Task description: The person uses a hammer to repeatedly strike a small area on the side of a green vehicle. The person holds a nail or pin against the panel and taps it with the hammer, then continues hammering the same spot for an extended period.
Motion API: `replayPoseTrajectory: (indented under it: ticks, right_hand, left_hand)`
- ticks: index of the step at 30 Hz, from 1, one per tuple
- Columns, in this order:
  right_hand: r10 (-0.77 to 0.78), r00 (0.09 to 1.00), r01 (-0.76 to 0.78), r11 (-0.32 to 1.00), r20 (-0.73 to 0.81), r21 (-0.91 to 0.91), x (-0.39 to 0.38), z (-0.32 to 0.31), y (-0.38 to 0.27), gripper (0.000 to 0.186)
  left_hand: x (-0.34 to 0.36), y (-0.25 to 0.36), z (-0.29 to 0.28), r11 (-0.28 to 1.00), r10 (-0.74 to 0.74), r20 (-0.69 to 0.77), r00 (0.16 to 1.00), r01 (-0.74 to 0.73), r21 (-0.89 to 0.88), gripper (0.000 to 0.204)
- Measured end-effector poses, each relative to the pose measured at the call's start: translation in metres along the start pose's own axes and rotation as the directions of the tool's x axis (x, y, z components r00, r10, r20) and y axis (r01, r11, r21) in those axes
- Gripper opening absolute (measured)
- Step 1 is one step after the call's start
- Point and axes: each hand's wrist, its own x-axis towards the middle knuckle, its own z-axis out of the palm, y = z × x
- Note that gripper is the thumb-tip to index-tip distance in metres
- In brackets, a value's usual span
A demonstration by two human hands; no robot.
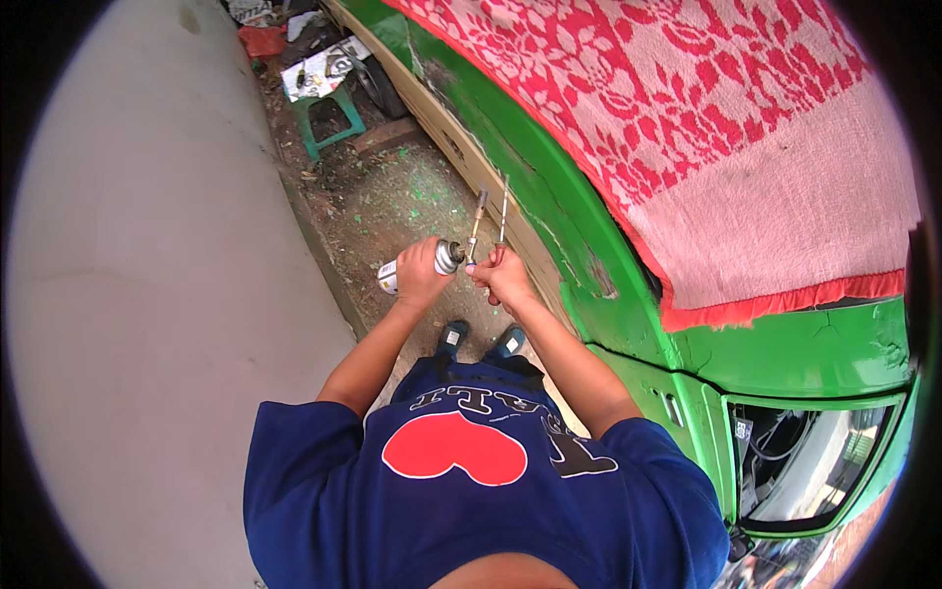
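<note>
My left hand is wrapped round a white and silver gas canister, tilted onto its side. A blowtorch head with a brass-coloured tube is fitted on the canister, its nozzle pointing away from me; I cannot make out a flame. Close beside it, my right hand is closed round a thin metal rod that looks like a screwdriver, its dark grip mostly hidden by the fingers. The right thumb and forefinger reach to the base of the torch head, at its small knob.
To my right stands a green vehicle with cracked, scraped paint, partly under a red and pink patterned blanket. A pale wall rises at left. Green flakes dot the ground. Ahead are a green plastic stool and a tyre.
</note>
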Motion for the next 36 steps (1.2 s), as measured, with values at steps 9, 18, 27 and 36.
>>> replayPoseTrajectory:
  ticks: [9,18,27,36]
  right_hand:
    - [-0.098,0.990,0.109,0.989,0.102,-0.102,0.008,0.005,-0.020,0.038]
    - [0.026,0.974,-0.083,0.966,0.226,0.244,0.002,-0.005,-0.042,0.041]
    - [0.058,0.913,-0.185,0.941,0.405,0.282,0.011,-0.020,-0.037,0.036]
    - [-0.081,0.949,0.094,0.995,0.304,-0.028,0.016,-0.007,-0.029,0.040]
  left_hand:
    - [0.012,0.017,-0.036,0.990,0.010,-0.120,0.993,0.008,0.142,0.067]
    - [0.005,0.050,-0.039,0.966,-0.140,-0.197,0.970,0.177,0.187,0.068]
    - [-0.004,0.073,-0.038,0.933,-0.245,-0.254,0.936,0.299,0.202,0.067]
    - [-0.018,0.062,-0.032,0.915,-0.301,-0.258,0.918,0.355,0.194,0.067]
